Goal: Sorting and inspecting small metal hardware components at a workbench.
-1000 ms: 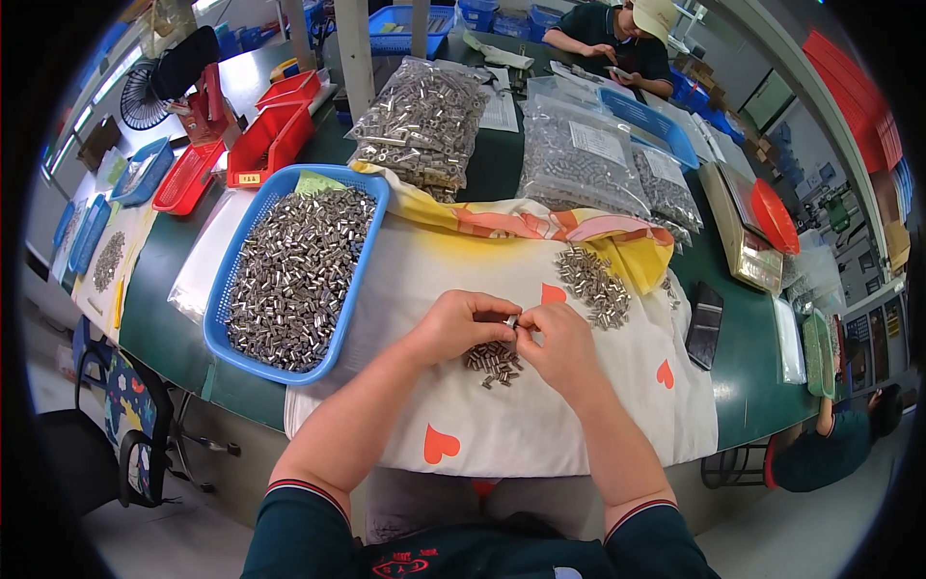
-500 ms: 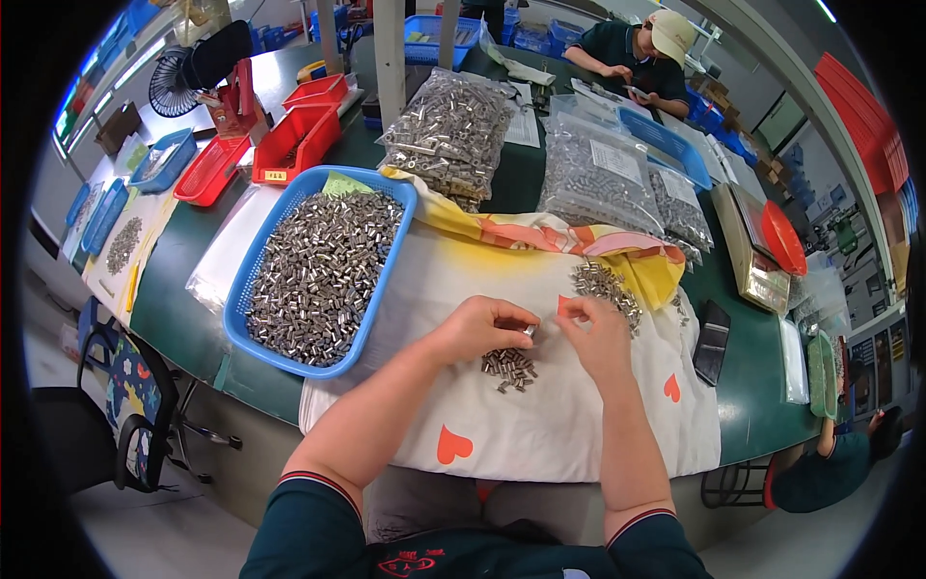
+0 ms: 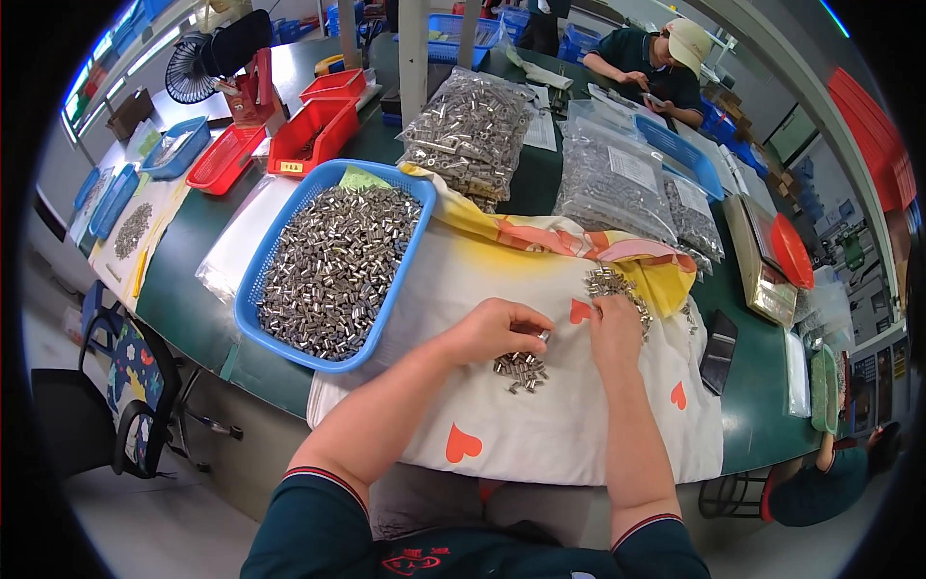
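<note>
my left hand pinches one small silver metal sleeve above the little loose pile, right hand curled beside it, grip unclear; sleeve could slip and roll off the white heart-print cloth.

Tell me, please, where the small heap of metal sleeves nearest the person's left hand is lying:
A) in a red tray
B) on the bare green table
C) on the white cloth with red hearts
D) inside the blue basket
C: the small heap of metal sleeves lies loose on the white cloth, just below the left hand, apart from the filled blue basket.
</note>
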Demonstrator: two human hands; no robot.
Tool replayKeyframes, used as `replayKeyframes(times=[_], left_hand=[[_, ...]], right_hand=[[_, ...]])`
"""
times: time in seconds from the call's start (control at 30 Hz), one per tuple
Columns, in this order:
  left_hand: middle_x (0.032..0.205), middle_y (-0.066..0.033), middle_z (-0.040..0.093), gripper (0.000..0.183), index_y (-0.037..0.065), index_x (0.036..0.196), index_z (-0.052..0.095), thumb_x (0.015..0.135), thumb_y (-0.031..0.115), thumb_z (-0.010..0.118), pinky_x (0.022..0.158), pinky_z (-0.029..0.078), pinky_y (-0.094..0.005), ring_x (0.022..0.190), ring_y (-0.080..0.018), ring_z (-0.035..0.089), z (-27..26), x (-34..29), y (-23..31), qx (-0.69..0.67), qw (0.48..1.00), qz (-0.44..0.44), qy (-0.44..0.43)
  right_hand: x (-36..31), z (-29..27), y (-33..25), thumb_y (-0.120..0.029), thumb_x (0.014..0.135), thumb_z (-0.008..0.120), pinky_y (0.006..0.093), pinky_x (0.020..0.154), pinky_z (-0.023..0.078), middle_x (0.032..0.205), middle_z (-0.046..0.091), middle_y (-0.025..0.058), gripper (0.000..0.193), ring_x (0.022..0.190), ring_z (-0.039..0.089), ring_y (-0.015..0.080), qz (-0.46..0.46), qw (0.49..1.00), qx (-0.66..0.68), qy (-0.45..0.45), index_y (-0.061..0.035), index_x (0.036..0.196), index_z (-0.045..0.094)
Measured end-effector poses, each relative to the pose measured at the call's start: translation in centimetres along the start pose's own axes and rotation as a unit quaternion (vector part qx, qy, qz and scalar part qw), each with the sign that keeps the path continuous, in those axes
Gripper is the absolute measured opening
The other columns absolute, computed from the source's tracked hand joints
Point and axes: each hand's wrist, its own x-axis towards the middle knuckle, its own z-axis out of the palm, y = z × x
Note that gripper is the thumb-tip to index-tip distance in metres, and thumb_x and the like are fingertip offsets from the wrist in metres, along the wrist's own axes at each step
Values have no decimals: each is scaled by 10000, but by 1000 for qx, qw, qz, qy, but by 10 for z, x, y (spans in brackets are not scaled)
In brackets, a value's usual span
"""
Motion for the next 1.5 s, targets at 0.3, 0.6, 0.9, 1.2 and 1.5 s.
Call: replayKeyframes(times=[0.3, 0.6, 0.9, 1.2, 1.5], left_hand=[[873, -34, 625, 301, 2, 988, 601, 700, 55, 673, 695, 455, -210, 759, -63, 547, -1, 0, 2, 23, 1000, 10, 3], [874, -43, 622, 294, -9, 1000, 589, 720, 46, 658, 713, 463, -214, 772, -69, 559, 2, 2, -3, -24, 1000, -13, -2], [906, -43, 598, 295, -21, 1045, 546, 755, -14, 599, 717, 470, -200, 793, -79, 568, -10, 7, -4, -182, 983, 8, 14], [889, -41, 603, 292, -14, 1034, 557, 748, -6, 613, 718, 468, -198, 787, -74, 566, -6, 6, -10, -188, 982, 9, 10], [891, -68, 613, 265, -32, 997, 576, 738, 1, 627, 717, 474, -212, 797, -94, 573, -2, 4, -6, -109, 992, -5, 57]], right_hand=[[3, -4, 9, -59, 688, 592, 363, 699, 421, 790, 553, 96, 53, 761, 520, 276, -10, 999, -28, -18, -44, 737, 604], [-2, -9, 5, -73, 683, 592, 359, 656, 425, 719, 547, 88, 46, 710, 526, 256, -40, 999, -26, 17, -38, 713, 595], [-15, -28, -45, -25, 757, 586, 199, 661, 421, 777, 588, 1, 104, 705, 520, 61, 64, 863, 482, -138, 3, 858, 590], [-18, -26, -48, -29, 724, 611, 216, 640, 439, 755, 604, 26, 98, 673, 535, 82, 74, 879, 455, -121, -8, 819, 598], [-23, -19, -58, -16, 659, 597, 299, 591, 444, 739, 589, 83, 126, 657, 549, 245, -89, 962, 258, 30, -44, 782, 592]])
